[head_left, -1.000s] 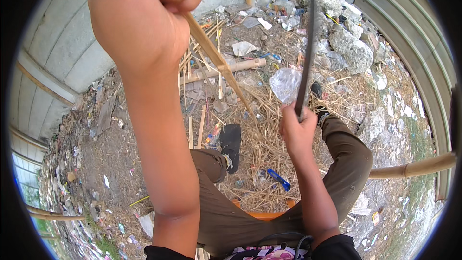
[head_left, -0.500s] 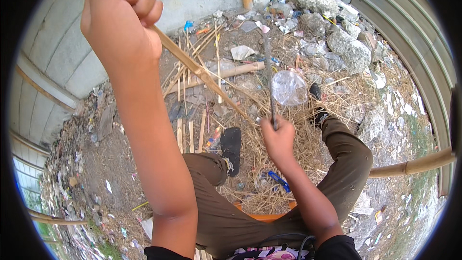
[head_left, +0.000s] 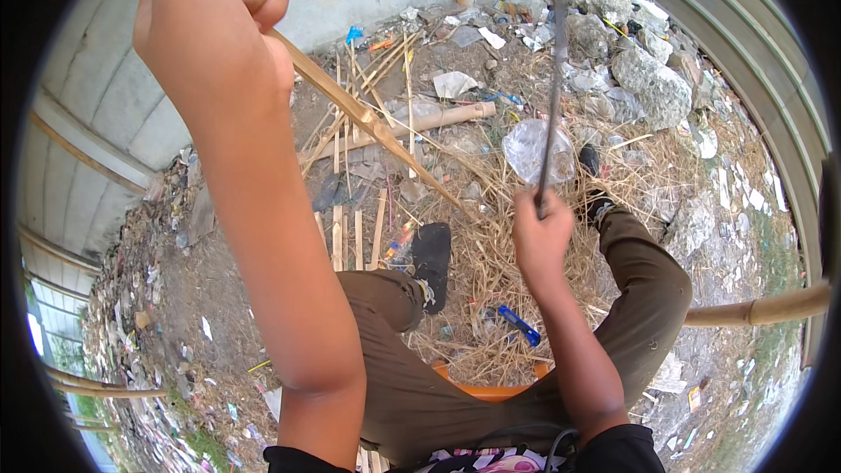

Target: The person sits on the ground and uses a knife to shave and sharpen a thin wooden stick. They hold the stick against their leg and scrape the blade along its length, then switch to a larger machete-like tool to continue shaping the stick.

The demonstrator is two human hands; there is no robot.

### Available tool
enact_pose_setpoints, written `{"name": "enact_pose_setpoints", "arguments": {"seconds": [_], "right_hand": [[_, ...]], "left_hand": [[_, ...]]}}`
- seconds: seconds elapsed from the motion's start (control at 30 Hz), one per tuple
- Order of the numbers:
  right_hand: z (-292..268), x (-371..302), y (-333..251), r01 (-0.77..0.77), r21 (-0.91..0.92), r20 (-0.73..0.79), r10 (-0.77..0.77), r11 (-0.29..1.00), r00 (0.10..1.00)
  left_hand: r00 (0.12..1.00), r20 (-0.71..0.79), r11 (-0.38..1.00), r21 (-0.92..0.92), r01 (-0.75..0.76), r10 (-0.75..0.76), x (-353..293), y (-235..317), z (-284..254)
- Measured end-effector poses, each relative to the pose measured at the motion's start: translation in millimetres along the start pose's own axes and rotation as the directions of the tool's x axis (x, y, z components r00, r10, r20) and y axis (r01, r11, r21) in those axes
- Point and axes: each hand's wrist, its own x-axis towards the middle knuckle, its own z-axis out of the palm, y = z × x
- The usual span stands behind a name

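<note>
A: What's largest here?
B: The bare dirt ground [head_left: 254,298], littered below both hands with pale split bamboo strips [head_left: 343,236] and dry straw.
A: And the hands?
B: The left hand [head_left: 210,22] is raised high, fist clenched round the top of a long tan bamboo slat [head_left: 368,118] slanting down toward the right hand [head_left: 541,241], which is clamped on the handle of a long dark blade [head_left: 554,96] pointing up.
A: How far along?
B: I'd judge midway: several strips lie cut, yet this slat looks whole, the blade clear of it.
</note>
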Motion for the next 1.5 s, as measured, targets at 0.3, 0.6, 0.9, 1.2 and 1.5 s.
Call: {"name": "enact_pose_setpoints", "arguments": {"seconds": [0.3, 0.6, 0.9, 1.2, 1.5], "right_hand": [[2.5, -65.6, 193.7, 0.031, -0.633, 0.242, 0.160, 0.774, 0.957], [18.0, -39.4, 59.3, 0.051, 0.262, -0.032, -0.044, 0.964, 0.998], [7.9, -31.6, 66.7, -0.109, -0.314, 0.028, 0.124, 0.943, 0.992], [-12.5, -73.9, 185.0, -0.135, -0.738, 0.195, 0.400, 0.661, 0.895], [20.0, -42.3, 23.0, 0.051, -0.124, 0.153, -0.032, 0.991, 0.988]], "left_hand": [[1.000, -0.002, 1.000, 0.006, 0.031, -0.031, -6.6, 17.5, 21.4], [0.991, -0.091, 0.992, 0.082, -0.095, 0.102, -13.3, 8.9, 20.9], [0.995, -0.082, 0.998, 0.027, -0.051, 0.054, -0.7, 3.0, 11.1], [0.996, 0.044, 0.997, 0.002, -0.080, 0.080, -16.4, -1.4, 38.7], [0.972, -0.007, 0.971, 0.036, -0.235, 0.235, 4.6, -6.3, 14.1]]}}
